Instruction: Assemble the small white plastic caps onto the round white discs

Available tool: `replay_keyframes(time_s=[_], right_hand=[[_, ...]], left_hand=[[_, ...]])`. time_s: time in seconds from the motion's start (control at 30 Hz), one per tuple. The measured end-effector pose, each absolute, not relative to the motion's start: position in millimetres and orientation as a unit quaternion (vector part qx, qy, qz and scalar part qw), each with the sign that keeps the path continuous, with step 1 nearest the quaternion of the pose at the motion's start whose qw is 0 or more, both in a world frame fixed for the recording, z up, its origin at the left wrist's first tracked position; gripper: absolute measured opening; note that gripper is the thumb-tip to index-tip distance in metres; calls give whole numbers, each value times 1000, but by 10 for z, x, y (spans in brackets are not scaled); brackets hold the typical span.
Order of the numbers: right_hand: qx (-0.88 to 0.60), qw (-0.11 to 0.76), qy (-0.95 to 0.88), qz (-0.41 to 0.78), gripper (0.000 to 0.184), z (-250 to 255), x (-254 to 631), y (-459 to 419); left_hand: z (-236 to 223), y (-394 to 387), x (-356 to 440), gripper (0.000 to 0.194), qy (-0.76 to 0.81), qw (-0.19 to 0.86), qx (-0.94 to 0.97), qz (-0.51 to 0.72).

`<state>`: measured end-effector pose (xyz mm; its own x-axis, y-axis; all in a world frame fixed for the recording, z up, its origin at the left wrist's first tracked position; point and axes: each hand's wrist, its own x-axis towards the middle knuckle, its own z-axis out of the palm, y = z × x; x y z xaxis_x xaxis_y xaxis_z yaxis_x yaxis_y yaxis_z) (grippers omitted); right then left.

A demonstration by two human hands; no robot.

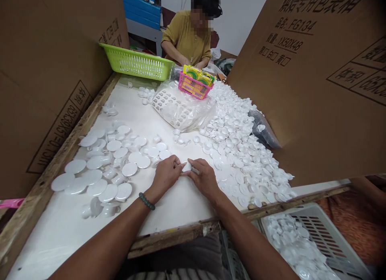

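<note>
Both hands meet near the table's [169, 227] front edge, the left hand [165, 176] and right hand [205, 177] pinching one small white piece [187, 166] between their fingertips, fingers curled tight round it. White discs [99, 173] lie spread toward the left edge, a heap of small caps [241, 151] along the right. Best to keep the piece square and press evenly, thumbs steady. A co-worker [188, 35] sits at the far edge
</note>
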<state>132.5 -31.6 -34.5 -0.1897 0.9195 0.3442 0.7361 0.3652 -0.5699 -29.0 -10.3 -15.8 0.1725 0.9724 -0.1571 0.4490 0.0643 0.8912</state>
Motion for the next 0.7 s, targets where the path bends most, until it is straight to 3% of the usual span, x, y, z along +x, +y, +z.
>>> replay_keyframes(time_s=[0.3,0.5,0.7], right_hand=[[-537,234,-808,52,30,-289,1303,-314],[-548,261,-793,59,30,-309,1305,-334],[-557,229,-798,36,28,-258,1266,-352]], left_hand=[[-183,-88,-290,20,580,455,611,289],[-186,-101,-293,18,577,448,610,306],[-165,-89,-291,17,579,444,619,291]])
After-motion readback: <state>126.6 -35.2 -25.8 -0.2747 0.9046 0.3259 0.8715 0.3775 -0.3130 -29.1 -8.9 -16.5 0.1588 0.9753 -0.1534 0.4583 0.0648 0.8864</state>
